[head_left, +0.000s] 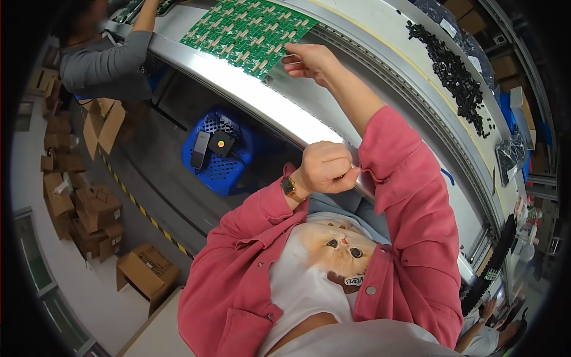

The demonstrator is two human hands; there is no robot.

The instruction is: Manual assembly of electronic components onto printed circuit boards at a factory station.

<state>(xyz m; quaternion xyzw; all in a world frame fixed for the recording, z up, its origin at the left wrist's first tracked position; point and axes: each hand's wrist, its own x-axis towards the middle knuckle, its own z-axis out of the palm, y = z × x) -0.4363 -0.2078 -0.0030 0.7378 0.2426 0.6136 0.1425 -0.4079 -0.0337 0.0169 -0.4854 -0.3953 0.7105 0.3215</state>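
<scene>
A green circuit board panel (250,33), with many small pale connectors in rows, lies across the conveyor at the top. My right hand (309,62) reaches out to its right edge. The fingertips meet that edge in a pinch, and the other fingers curl loosely beside it. Near my body, my left hand (327,166) is closed in a fist above the near metal rail (285,110). Whatever it may hold is hidden inside the fingers. A watch sits on that wrist.
On the far ledge lies a long heap of small black parts (449,74). A blue perforated stool (217,152), bearing a phone-like device and a black box, stands left of the conveyor. Another person (107,65) works at the upper left. Cardboard boxes (95,208) line the left wall.
</scene>
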